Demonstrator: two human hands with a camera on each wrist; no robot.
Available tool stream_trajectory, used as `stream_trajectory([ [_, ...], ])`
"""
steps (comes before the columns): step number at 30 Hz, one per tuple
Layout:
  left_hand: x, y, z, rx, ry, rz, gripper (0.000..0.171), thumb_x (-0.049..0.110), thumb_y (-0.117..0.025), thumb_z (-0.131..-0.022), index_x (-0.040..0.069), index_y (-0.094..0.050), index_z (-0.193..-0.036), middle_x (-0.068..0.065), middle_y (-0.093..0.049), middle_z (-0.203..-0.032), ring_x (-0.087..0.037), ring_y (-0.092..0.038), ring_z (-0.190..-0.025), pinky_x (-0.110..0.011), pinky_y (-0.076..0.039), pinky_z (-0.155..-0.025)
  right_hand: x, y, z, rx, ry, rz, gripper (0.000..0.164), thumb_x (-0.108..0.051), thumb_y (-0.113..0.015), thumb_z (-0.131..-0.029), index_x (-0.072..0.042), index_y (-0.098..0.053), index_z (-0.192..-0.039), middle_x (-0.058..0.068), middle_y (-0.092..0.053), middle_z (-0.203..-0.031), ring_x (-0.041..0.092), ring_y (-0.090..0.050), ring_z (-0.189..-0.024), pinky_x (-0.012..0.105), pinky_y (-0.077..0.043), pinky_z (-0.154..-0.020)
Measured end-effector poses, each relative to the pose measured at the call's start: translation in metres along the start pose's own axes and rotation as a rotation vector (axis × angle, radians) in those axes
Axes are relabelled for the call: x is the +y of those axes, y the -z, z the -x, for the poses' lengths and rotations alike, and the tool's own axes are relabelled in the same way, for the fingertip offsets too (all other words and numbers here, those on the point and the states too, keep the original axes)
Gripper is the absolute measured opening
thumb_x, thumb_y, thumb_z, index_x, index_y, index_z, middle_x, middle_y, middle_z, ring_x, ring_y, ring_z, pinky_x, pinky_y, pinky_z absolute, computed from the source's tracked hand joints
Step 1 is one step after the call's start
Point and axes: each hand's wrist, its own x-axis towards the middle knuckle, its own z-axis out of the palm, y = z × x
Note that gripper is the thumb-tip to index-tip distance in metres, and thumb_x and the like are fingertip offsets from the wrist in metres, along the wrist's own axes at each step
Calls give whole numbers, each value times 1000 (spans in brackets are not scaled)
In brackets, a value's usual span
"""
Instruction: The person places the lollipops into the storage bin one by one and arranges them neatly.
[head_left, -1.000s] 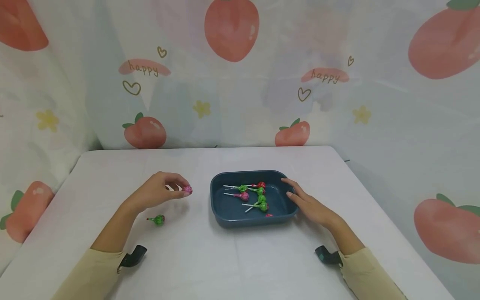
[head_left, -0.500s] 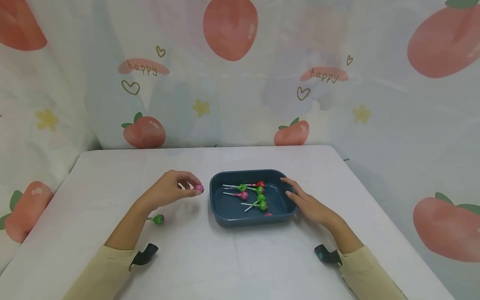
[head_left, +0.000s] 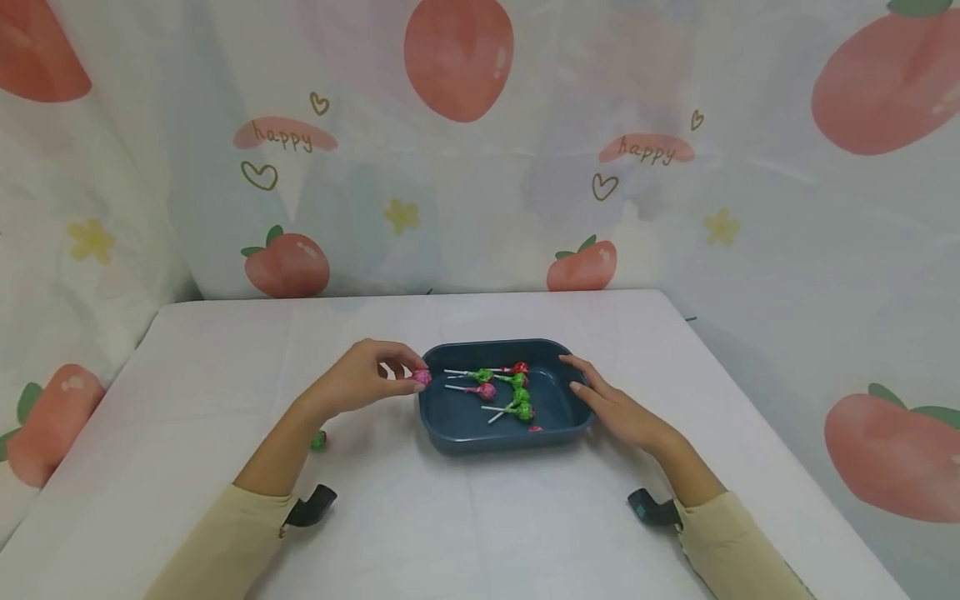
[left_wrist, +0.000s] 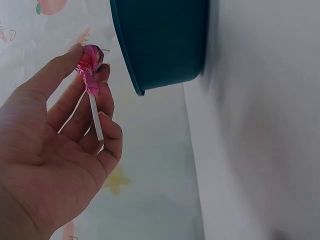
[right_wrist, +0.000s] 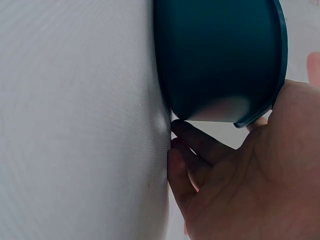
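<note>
My left hand (head_left: 367, 379) pinches a pink-wrapped lollipop (left_wrist: 91, 65) by its candy head, between thumb and fingertips. Its white stick points down toward the palm in the left wrist view. In the head view this candy overlaps the left rim of a dark blue rectangular box (head_left: 495, 443). At the box's right end, my right hand (head_left: 618, 408) holds the wall, with digits over the rim and others curled low outside (right_wrist: 200, 145). Inside the box lie several lollipops: green ones (head_left: 522, 412), a pink one (head_left: 486, 392) and a red one (head_left: 520, 367).
A green lollipop (head_left: 319, 441) lies on the white-covered table (head_left: 465, 533), partly hidden behind the left forearm. A small red piece (head_left: 536, 428) shows near the box's front wall. Black wrist-worn pieces (head_left: 313, 506) stick out at both cuffs. A peach-print cloth (head_left: 465, 208) hangs behind.
My left hand has moved right with the pink lollipop, from over the table to the box's left rim. The left forearm now covers part of the green lollipop. The right hand stays in place.
</note>
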Motion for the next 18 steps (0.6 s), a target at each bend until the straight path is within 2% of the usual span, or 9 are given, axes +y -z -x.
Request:
stream_trajectory([
  [8, 11, -11, -11, -17, -9, 19, 24, 25, -85, -89, 18, -79, -110, 9, -72, -95, -22, -61, -92, -38, -53, -78, 1, 2, 0, 0, -9, 3, 55, -50, -33, -112, -38, -19, -163, 14, -15, -170, 46, -15, -152, 76, -15, -110],
  [18, 18, -26, -24, -41, -34, 68, 23, 19, -85, -89, 15, -79, -111, 6, -72, -97, -20, -62, -86, -33, -55, -76, -2, 1, 0, -6, 2, -6, 53, -45, -34, -113, -37, -19, -163, 13, -16, -170, 45, -15, -153, 76, -14, -111],
])
